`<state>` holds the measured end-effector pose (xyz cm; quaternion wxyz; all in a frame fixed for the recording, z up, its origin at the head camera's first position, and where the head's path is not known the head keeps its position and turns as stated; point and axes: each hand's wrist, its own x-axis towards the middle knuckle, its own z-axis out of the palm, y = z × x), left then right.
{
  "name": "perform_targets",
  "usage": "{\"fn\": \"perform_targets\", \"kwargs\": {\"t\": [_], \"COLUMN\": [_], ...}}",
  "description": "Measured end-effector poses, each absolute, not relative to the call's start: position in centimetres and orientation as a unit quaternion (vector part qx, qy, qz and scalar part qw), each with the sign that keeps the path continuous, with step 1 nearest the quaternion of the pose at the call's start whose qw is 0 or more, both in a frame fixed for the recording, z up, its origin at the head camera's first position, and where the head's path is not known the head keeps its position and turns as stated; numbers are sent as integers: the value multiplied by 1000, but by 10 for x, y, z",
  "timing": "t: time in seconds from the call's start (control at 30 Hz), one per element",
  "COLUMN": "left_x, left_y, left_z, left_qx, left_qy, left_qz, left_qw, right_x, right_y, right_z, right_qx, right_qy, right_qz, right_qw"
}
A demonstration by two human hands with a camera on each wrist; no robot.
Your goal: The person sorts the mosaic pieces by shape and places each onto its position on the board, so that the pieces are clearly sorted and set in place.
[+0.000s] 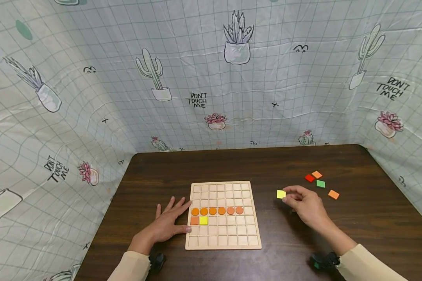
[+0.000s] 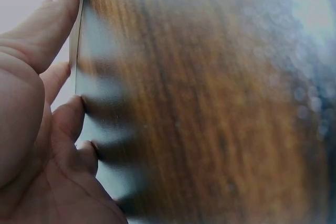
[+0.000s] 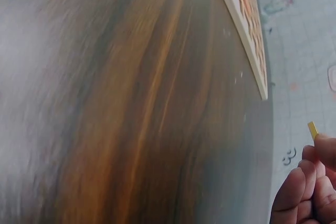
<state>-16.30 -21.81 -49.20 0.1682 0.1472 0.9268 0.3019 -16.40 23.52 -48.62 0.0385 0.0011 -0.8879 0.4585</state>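
A square wooden grid board (image 1: 228, 235) lies on the table, its cells marked by raised lines. One row holds several orange discs (image 1: 212, 211); below it sit an orange square tile (image 1: 194, 221) and a yellow square tile (image 1: 203, 220), side by side at the left. My left hand (image 1: 165, 222) rests with spread fingers at the board's left edge, thumb and fingertips touching it. To the right of the board, my right hand (image 1: 304, 205) pinches another yellow tile (image 1: 281, 194) between thumb and fingers, above the table. The right wrist view shows that tile edge-on.
Beyond my right hand lie loose square tiles: a red tile (image 1: 309, 178), a green tile (image 1: 320, 184), an orange tile (image 1: 317, 175) and another orange tile (image 1: 333, 194). The dark wooden table (image 1: 267, 166) ends at a printed curtain (image 1: 183, 128).
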Motion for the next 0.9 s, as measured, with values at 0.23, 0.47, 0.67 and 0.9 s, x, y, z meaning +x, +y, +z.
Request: {"fn": "perform_targets", "kwargs": {"t": [0.23, 0.47, 0.67, 0.9], "left_x": [-163, -163, -163, -162], "left_y": [-218, -219, -220, -219], "left_z": [-492, -491, -492, -492], "left_qx": [149, 150, 148, 153], "left_qy": [925, 923, 922, 922], "left_qz": [307, 309, 313, 313], "left_qw": [169, 172, 172, 170], "right_x": [-166, -168, -168, -168], "right_y": [222, 208, 193, 175], "right_z": [-486, -489, -488, -487], "right_qx": [5, 6, 13, 13], "right_qy": [-881, -871, -864, -853], "right_qz": [471, 490, 503, 521], "right_qw": [39, 33, 29, 16]}}
